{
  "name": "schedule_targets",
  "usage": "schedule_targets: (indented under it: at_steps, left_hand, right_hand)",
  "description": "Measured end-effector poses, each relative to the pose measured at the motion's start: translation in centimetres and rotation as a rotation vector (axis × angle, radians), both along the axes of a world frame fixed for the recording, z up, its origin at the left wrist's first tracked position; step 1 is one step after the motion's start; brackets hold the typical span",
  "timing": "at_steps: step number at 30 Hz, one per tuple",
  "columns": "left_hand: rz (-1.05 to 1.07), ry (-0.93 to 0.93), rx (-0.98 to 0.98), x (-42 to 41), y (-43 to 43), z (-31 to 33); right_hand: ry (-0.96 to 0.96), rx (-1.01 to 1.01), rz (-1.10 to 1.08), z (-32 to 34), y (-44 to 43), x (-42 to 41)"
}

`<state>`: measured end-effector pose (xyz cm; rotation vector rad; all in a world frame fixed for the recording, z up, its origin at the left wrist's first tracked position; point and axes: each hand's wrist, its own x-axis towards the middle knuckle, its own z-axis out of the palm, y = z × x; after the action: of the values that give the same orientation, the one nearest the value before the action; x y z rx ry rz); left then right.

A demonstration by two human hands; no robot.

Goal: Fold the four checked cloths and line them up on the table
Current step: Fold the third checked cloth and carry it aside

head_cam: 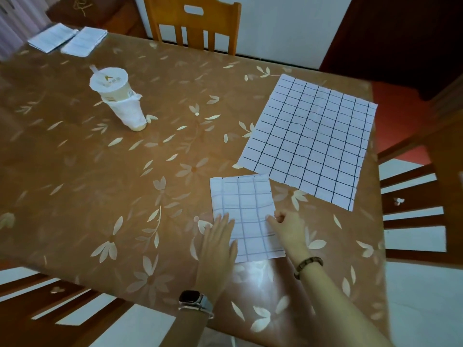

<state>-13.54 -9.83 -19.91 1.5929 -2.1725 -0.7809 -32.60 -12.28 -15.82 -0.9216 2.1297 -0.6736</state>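
Note:
A folded white checked cloth [244, 209] lies near the table's front edge. My left hand [219, 242] rests flat on its lower left part, fingers straight. At the cloth's right edge my right hand [283, 226] pinches the fabric with curled fingers. An unfolded checked cloth [310, 139] lies spread flat at the right of the table, apart from both hands. Two folded checked cloths [52, 37] [84, 41] sit side by side at the far left corner.
The table [125, 171] wears a brown cover with a leaf pattern. A paper cup [117, 96] with a lid and a napkin round it stands at the left middle. Wooden chairs stand at the far side [193, 23], the right [421, 196] and the near left.

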Motion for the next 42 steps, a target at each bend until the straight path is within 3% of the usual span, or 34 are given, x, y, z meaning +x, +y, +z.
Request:
schedule_targets:
  at_steps: [6, 15, 26, 29, 32, 36, 42]
  left_hand:
    - [-0.09, -0.355, -0.139, 1.3, -0.5, 0.0]
    - [-0.165, -0.448, -0.176, 1.7, -0.6, -1.4]
    - [-0.182, -0.417, -0.112, 1.9, -0.6, -1.6]
    - [-0.187, -0.381, -0.139, 1.7, -0.8, -1.6]
    - [-0.145, -0.366, -0.183, 1.2, -1.9, -1.4]
    - [-0.134, -0.409, -0.16, 0.5, -5.0, -1.4]
    - [-0.179, -0.468, -0.154, 0.7, -7.4, -2.5]
  right_hand:
    - [0.057, 0.033, 0.023, -0.7, -0.6, -0.6]
    - [0.079, 0.001, -0.007, -1.0, -0.6, -0.9]
    - [0.193, -0.05, 0.014, -0.9, -0.6, -0.6]
    - [0.431, -0.211, 0.161, -0.9, -0.6, 0.3]
    - [0.482, -0.343, 0.424, -2.4, -1.0, 1.4]
    - [0.546, -0.23, 0.713, -4.9, -1.6, 2.1]
    - [0.632, -0.15, 0.827, -6.8, -1.9, 1.9]
